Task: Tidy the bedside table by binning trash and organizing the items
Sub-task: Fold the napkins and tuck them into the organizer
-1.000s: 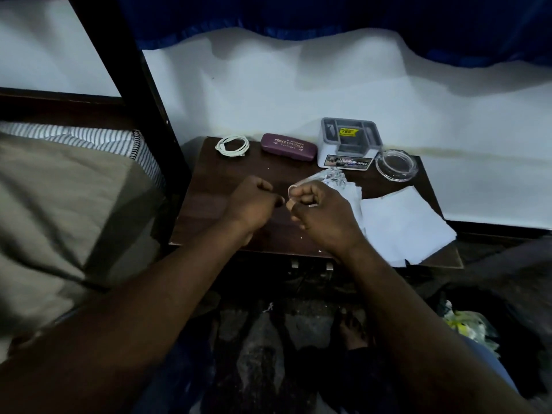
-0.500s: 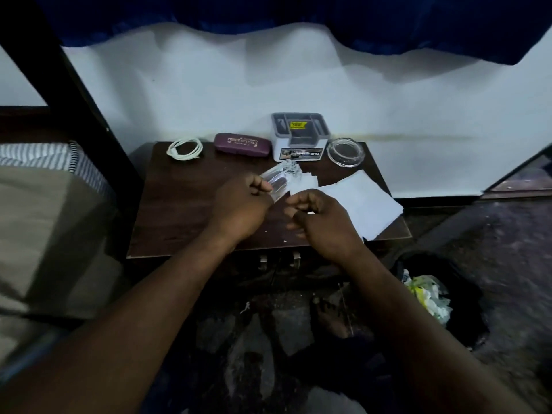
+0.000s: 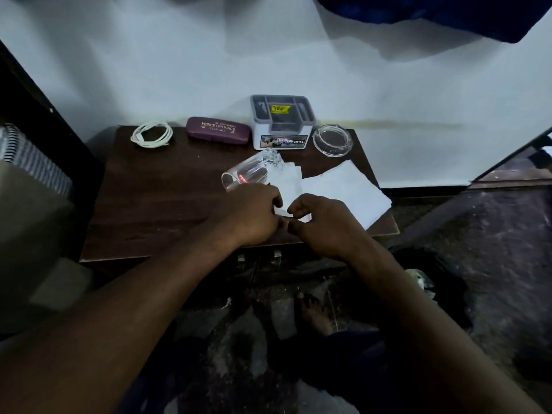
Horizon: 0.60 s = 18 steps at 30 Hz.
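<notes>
On the dark wooden bedside table [image 3: 155, 210], a crumpled clear plastic wrapper [image 3: 248, 174] with a red mark lies against the knuckles of my left hand [image 3: 251, 213]. The curled fingers hide whether it is gripped. My right hand [image 3: 322, 225] is close beside the left, fingertips pinched on the near edge of a small white paper [image 3: 288, 182]. A larger white paper sheet [image 3: 346, 189] lies to the right, reaching the table's right edge.
Along the back of the table are a coiled white cable [image 3: 152, 134], a maroon glasses case [image 3: 218, 130], a grey-and-white organiser box [image 3: 282, 121] and a glass ashtray [image 3: 332, 140]. A dark bin [image 3: 442, 282] holding trash stands on the floor at right. The bed [image 3: 30, 186] is on the left.
The view has swung right and moved closer. My left hand came down from holding the wrapper up, and the wrapper now rests on the table. Both hands have met at the small paper.
</notes>
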Each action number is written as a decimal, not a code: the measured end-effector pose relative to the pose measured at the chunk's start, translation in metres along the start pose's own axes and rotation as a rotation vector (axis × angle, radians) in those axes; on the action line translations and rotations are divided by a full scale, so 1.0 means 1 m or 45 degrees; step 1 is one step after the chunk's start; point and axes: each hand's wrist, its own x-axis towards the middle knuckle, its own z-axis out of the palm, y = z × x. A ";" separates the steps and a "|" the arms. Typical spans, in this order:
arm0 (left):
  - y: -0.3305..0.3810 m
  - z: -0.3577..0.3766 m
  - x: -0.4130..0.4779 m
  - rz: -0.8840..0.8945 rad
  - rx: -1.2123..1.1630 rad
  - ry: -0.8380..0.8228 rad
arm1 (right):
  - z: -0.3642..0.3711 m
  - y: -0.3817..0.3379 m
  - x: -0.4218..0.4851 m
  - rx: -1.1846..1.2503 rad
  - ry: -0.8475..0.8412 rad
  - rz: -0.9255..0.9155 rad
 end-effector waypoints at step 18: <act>0.020 0.043 0.032 0.197 0.084 -0.061 | -0.025 0.038 0.006 -0.272 -0.089 0.057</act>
